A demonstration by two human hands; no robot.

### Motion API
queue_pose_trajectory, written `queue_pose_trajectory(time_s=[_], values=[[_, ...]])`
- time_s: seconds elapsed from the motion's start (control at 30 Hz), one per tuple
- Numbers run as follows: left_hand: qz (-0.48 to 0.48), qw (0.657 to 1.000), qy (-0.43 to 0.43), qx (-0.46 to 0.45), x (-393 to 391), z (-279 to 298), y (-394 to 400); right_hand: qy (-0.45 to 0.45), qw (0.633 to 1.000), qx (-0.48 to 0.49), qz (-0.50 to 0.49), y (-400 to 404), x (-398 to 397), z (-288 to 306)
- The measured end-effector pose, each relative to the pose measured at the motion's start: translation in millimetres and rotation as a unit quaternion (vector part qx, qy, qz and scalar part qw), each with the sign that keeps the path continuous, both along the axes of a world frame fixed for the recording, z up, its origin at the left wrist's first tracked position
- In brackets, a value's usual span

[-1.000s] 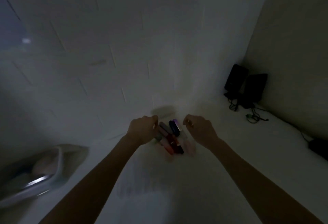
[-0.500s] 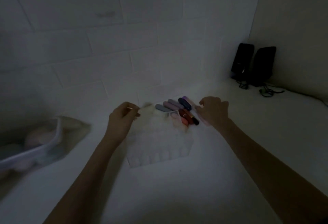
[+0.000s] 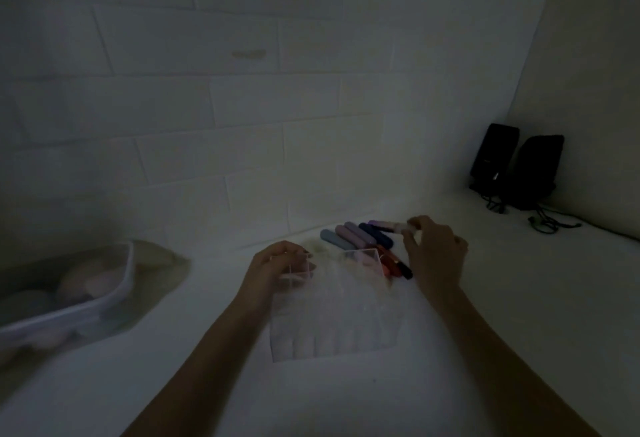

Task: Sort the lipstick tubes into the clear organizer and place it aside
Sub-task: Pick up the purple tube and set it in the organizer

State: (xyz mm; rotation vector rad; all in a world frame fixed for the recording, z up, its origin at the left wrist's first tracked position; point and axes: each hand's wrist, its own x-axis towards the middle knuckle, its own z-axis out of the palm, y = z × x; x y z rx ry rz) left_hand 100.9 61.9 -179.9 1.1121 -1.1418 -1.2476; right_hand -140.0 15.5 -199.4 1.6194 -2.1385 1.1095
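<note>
A: From the head camera, where do things stand?

B: The clear organizer point(image 3: 337, 312) sits on the white counter point(image 3: 485, 332), near the middle. The left hand point(image 3: 277, 268) has its fingers curled round the organizer's far left corner. The right hand point(image 3: 434, 253) pinches a pale lipstick tube point(image 3: 398, 227) at its end, just above the row.

A: And the rest of the tubes?

B: The lipstick tubes point(image 3: 353, 237) lie side by side just beyond the organizer, grey, mauve, purple and dark blue. A red tube point(image 3: 389, 261) and a darker one lie at the organizer's far right corner. In this dim light I cannot tell whether any already stand in a slot.

A: How will they handle?

B: I judge the tubes light, stiff and smooth, so likely to roll or slip; pinching one mid-barrel seems safest. The organizer looks like rigid thin plastic, light enough to slide, so holding it by a wall or corner makes sense.

A: And the room?

B: Dark. The counter meets a pale tiled wall point(image 3: 242, 90). At the far right stand two black speakers point(image 3: 516, 166) with trailing cables. On the left, a clear tub point(image 3: 69, 301) holds pale rounded things, with beige cloth behind it.
</note>
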Motion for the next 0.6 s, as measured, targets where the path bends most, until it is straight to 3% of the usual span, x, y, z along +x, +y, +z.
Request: queue_pose_trajectory(time_s=[0.1, 0.23, 0.37, 0.43, 0.6], values=[[-0.008, 1.000, 0.005, 0.006, -3, 0, -3, -0.095, 0.985, -0.093, 0.112, -1, 6, 12], [-0.024, 1.000, -0.001, 0.007, -4, 1, -7, -0.208, 0.934, -0.158, 0.243, 3, 18, 45], [-0.015, 1.000, 0.000, 0.012, -5, -1, -6, -0.355, 0.855, -0.122, 0.359, 17, 35, 75], [-0.007, 0.999, -0.029, -0.031, -3, 0, -7, -0.389, 0.829, -0.080, 0.394, 21, 44, 80], [-0.052, 0.982, -0.101, -0.150, 0, 18, -6, -0.395, 0.820, -0.069, 0.408, 26, 60, 76]])
